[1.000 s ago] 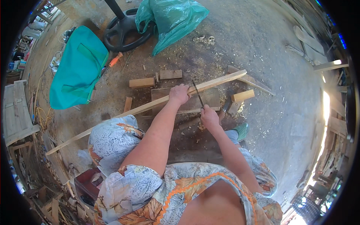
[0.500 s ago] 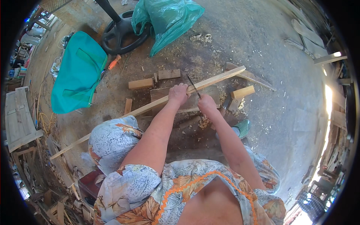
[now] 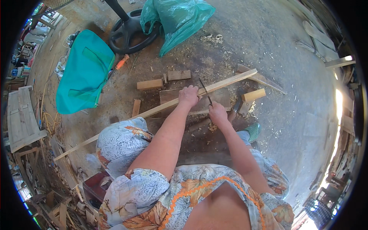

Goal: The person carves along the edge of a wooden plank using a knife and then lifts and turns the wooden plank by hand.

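Note:
A long pale wood strip (image 3: 234, 79) runs slantwise from my left knee to the far right, crossing a low wooden board (image 3: 223, 99). My left hand (image 3: 189, 96) is closed over the strip and presses on it near the middle. In my right hand (image 3: 218, 113) is a narrow dark-bladed hand tool (image 3: 205, 91). Its blade lies across the strip, just right of my left hand, with the tip pointing away from me. Whether the blade has teeth is too small to tell. My right fingers hide most of its handle.
Wood blocks (image 3: 150, 84) and shavings (image 3: 212, 39) lie around the board. Another block (image 3: 253, 95) sits to the right. Farther off are a teal bag (image 3: 82, 74), an orange-handled tool (image 3: 122, 61), a black round base (image 3: 130, 44) and a green plastic bag (image 3: 182, 23).
My right hand has drawn the blade slightly back toward me across the strip. My left hand keeps its hold, and the whole view has shifted a little.

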### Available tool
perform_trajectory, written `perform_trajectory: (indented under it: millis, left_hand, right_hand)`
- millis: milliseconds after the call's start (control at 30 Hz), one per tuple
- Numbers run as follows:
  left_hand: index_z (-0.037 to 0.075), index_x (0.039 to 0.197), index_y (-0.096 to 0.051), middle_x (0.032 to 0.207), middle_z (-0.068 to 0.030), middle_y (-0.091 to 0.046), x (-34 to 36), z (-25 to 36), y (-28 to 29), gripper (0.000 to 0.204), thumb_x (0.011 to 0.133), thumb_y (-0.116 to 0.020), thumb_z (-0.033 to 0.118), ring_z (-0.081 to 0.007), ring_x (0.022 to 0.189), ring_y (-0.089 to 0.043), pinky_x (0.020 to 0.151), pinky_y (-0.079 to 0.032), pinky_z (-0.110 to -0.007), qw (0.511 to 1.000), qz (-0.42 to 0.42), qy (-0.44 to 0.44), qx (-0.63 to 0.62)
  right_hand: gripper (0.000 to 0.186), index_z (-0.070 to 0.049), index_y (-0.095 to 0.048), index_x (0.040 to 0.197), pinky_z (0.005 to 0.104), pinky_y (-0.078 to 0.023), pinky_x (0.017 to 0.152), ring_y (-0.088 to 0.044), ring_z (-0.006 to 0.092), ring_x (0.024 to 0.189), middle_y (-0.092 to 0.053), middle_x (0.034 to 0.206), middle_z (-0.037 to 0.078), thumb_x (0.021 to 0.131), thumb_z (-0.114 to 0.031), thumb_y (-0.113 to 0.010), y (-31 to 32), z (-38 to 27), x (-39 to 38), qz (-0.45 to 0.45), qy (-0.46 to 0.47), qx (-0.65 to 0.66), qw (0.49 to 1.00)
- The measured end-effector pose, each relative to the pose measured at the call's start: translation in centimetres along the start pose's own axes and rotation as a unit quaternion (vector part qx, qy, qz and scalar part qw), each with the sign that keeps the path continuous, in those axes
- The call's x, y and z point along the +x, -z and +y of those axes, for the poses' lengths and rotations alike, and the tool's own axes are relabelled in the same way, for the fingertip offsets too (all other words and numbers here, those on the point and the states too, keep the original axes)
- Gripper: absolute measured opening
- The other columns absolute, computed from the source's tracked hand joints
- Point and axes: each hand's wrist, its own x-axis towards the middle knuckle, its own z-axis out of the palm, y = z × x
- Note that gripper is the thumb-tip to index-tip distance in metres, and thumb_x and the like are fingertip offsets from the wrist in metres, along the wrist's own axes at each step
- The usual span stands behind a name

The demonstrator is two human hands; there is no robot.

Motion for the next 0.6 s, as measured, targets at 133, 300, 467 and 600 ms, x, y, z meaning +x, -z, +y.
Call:
perform_trajectory:
  millis: [133,300,467,600]
  left_hand:
    - [0.012,0.102,-0.057,0.103,-0.0085,-0.057,0.2,0.1,0.0,0.039,0.076,-0.065,0.040,-0.0274,0.099,-0.056,0.083,-0.047,-0.040,1.000,-0.012,-0.003,-0.001]
    - [0.013,0.098,-0.057,0.101,-0.0076,-0.056,-0.4,1.0,-0.5,0.033,0.075,-0.065,0.035,-0.0274,0.097,-0.056,0.081,-0.047,-0.041,0.999,0.039,-0.017,0.005]
    - [0.013,0.098,-0.058,0.102,-0.0075,-0.057,0.1,-0.1,-0.6,0.032,0.074,-0.066,0.033,-0.0272,0.099,-0.055,0.082,-0.046,-0.041,0.999,0.031,-0.017,-0.003]
    - [0.012,0.097,-0.056,0.102,-0.0086,-0.056,0.1,0.6,-0.2,0.034,0.075,-0.066,0.036,-0.0277,0.099,-0.055,0.082,-0.046,-0.041,1.000,0.025,-0.013,-0.001]
  right_hand:
    - [0.024,-0.002,-0.053,0.085,0.0508,-0.044,0.076,-0.058,0.0404,0.085,-0.060,0.086,0.023,0.086,-0.023,-0.043,0.2,0.3,-0.5,-0.014,-0.006,-0.024,1.000]
    - [0.023,-0.003,-0.058,0.087,0.0483,-0.046,0.076,-0.059,0.0394,0.085,-0.062,0.087,0.022,0.084,-0.023,-0.048,-1.8,2.5,4.0,0.004,0.071,-0.024,0.997]
    - [0.023,-0.003,-0.060,0.089,0.0476,-0.047,0.076,-0.059,0.0393,0.087,-0.062,0.090,0.023,0.082,-0.022,-0.048,-0.2,-2.4,4.8,-0.020,-0.016,-0.041,0.999]
    - [0.023,-0.003,-0.059,0.088,0.0490,-0.046,0.077,-0.059,0.0402,0.087,-0.062,0.089,0.023,0.082,-0.021,-0.047,-1.1,-0.2,4.1,0.015,0.013,-0.009,1.000]
